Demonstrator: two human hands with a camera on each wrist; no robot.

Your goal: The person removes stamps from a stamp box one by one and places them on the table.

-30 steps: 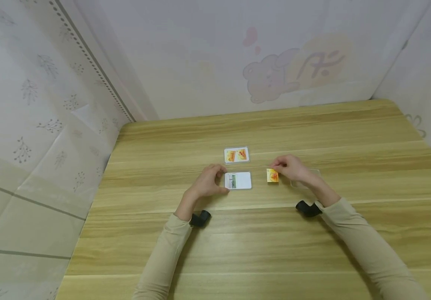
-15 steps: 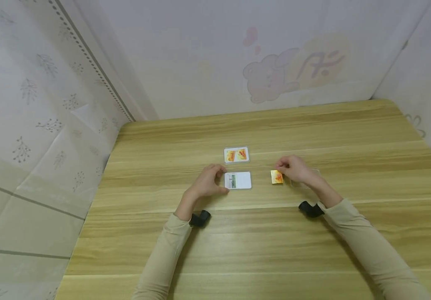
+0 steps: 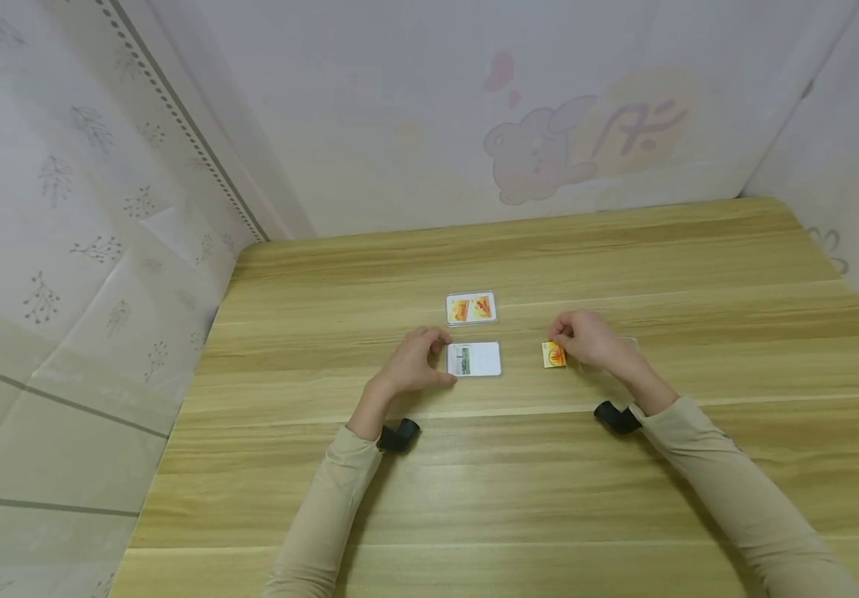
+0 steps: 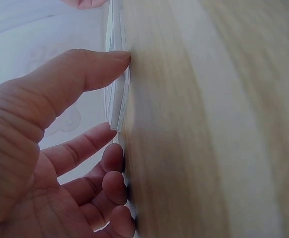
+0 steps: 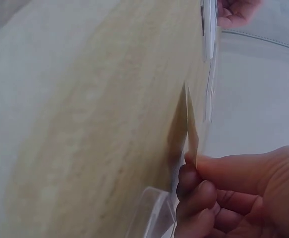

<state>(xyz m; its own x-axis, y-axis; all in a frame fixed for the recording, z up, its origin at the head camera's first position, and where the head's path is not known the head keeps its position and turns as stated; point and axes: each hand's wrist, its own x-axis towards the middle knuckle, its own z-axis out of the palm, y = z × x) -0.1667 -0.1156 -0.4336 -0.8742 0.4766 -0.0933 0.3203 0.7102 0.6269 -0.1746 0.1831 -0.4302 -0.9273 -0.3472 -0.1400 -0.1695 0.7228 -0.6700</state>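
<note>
My left hand (image 3: 412, 364) holds a flat clear case (image 3: 485, 360) with a white card and a small green picture inside. In the left wrist view, the thumb presses one edge of the case and the index finger touches its end; the other fingers rest against the table. To the right, my right hand (image 3: 591, 340) pinches a small square of paper (image 3: 552, 355), printed yellow and red, by its upper corner. The right wrist view shows this paper (image 5: 192, 129) edge-on, thin, close over the wood. Below that hand lies a clear plastic cover (image 5: 152, 210), partly hidden.
A second clear case (image 3: 471, 309) with orange pictures lies just behind the first. The wooden table (image 3: 504, 490) ends at a pale curtain (image 3: 370, 124) at the back. A black wrist mount (image 3: 400, 436) sits at the left cuff, another (image 3: 617, 418) at the right.
My right hand has drawn the small paper a little to the right and nearer to me, and the paper's tilt has shifted. My left hand and both cases stay where they were.
</note>
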